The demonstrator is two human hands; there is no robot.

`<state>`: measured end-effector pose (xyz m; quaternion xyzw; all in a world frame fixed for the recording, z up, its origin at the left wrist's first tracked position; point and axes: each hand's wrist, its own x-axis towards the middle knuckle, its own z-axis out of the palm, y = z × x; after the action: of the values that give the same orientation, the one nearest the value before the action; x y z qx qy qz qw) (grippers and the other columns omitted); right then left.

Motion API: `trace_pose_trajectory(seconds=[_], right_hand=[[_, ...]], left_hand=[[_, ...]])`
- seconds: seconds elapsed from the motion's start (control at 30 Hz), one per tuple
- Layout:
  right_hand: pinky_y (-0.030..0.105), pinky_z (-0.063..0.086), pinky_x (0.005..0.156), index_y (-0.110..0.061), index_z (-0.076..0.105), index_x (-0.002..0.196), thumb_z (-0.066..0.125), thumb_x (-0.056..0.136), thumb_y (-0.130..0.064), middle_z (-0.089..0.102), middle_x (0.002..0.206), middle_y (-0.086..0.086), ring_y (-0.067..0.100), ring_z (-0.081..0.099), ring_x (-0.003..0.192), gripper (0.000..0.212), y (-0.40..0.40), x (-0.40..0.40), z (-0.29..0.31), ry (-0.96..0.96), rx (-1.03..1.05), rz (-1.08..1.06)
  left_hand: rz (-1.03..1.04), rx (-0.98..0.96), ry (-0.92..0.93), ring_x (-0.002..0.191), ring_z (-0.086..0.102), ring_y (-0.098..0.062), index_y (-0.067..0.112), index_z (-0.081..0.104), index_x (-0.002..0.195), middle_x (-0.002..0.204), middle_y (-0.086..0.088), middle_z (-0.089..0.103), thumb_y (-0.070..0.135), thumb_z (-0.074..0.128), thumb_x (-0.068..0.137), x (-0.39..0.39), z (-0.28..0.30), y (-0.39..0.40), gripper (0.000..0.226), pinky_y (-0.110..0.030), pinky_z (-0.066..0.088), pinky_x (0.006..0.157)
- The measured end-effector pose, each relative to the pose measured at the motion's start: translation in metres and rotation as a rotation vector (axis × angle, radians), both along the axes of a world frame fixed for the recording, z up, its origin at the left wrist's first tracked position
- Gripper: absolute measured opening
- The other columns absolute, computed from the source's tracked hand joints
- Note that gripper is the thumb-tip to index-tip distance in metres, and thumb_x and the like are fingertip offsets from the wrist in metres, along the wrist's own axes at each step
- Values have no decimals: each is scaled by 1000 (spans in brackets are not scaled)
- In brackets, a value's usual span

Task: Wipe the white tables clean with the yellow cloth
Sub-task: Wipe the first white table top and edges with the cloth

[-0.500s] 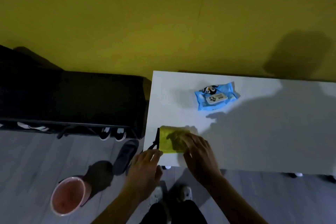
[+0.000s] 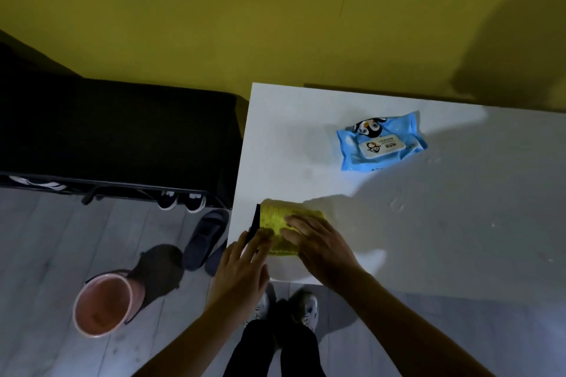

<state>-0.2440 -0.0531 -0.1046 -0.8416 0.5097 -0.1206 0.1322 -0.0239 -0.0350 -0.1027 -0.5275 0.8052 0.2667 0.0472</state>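
A pink bucket (image 2: pixel 102 303) stands on the grey floor beside dark slippers (image 2: pixel 205 239) and a black bench (image 2: pixel 122 135). At the near left corner of the white table (image 2: pixel 459 223), the left hand (image 2: pixel 242 272) reaches its straight fingers to the black-edged yellow cloth (image 2: pixel 275 219), while the right hand (image 2: pixel 318 246) presses flat on it, fingers extended. Farther back lies a blue wipes pack (image 2: pixel 381 141).

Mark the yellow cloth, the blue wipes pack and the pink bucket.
yellow cloth (image 2: pixel 277 217), head view, bare upper part.
blue wipes pack (image 2: pixel 381 140), head view, its middle.
pink bucket (image 2: pixel 102 304), head view, its inside.
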Motion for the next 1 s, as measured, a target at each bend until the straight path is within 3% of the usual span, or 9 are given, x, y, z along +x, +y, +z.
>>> trace_pose_trajectory(seconds=[0.1, 0.2, 0.37, 0.5, 0.7, 0.77, 0.83, 0.93, 1.0], right_hand=[[41, 32, 119, -21, 53, 141, 46, 102, -25, 45, 153, 2, 19, 35, 146, 40, -6, -9, -22, 14, 57, 50], [41, 28, 121, -25, 47, 147, 47, 102, -42, 40, 156, 2, 21, 33, 147, 48, -3, -16, -37, -10, 53, 69], [37, 43, 96, -34, 45, 140, 37, 98, -62, 46, 141, -1, 20, 49, 119, 51, -30, -6, -27, 100, 84, 4], [33, 34, 113, -22, 49, 144, 37, 105, -50, 46, 150, 1, 20, 41, 139, 49, -46, -3, -26, 9, 52, 11], [33, 16, 126, -21, 25, 157, 29, 108, -49, 22, 165, -3, 4, 5, 153, 57, -66, 13, -40, -111, 171, -138], [36, 18, 125, -20, 25, 158, 31, 107, -48, 19, 166, -3, 7, 6, 154, 58, -70, 6, -43, -105, 163, -132], [41, 22, 124, -19, 29, 157, 32, 107, -46, 20, 166, -1, 13, 10, 154, 57, -71, 3, -45, -63, 112, -115], [45, 23, 123, -19, 22, 159, 29, 107, -45, 19, 166, 1, 16, 10, 154, 58, -83, 11, -53, -28, 78, -175], [46, 22, 123, -17, 23, 159, 37, 104, -42, 21, 165, 4, 18, 13, 154, 62, -110, 17, -56, -64, 70, -278]], left_hand=[[33, -63, -17, 147, 42, -38, 17, 49, 154, 162, -6, 41, 21, 78, 89, -1, -5, 0, 71, -56, 46, 113], [35, -130, -34, 145, 44, -40, 19, 51, 153, 162, -6, 42, 21, 82, 85, -1, -10, -5, 75, -58, 43, 113], [43, -166, -100, 159, 14, -35, 29, 24, 164, 172, -1, 12, 29, 57, 103, -6, -11, -30, 69, -60, 16, 127], [84, -141, -125, 160, -4, -35, 44, -7, 162, 173, -5, -13, 37, 39, 109, -8, -18, -55, 70, -55, 4, 129], [70, -193, -77, 160, 5, -37, 35, 16, 164, 174, -7, 5, 29, 44, 108, -11, -22, -101, 63, -56, 4, 130], [98, -291, 32, 151, 37, -36, 25, 46, 153, 161, -10, 43, 19, 57, 101, -11, -18, -114, 53, -60, 20, 126], [191, -461, 155, 128, 60, -32, 15, 66, 131, 132, -9, 67, 19, 53, 100, -6, -23, -122, 34, -60, 37, 117], [256, -446, 187, 126, 60, -37, 8, 64, 130, 133, -14, 65, 25, 42, 99, -5, -32, -128, 42, -58, 46, 111], [240, -382, 132, 136, 54, -41, 3, 58, 140, 146, -18, 58, 28, 38, 98, -12, -41, -125, 53, -54, 40, 117]])
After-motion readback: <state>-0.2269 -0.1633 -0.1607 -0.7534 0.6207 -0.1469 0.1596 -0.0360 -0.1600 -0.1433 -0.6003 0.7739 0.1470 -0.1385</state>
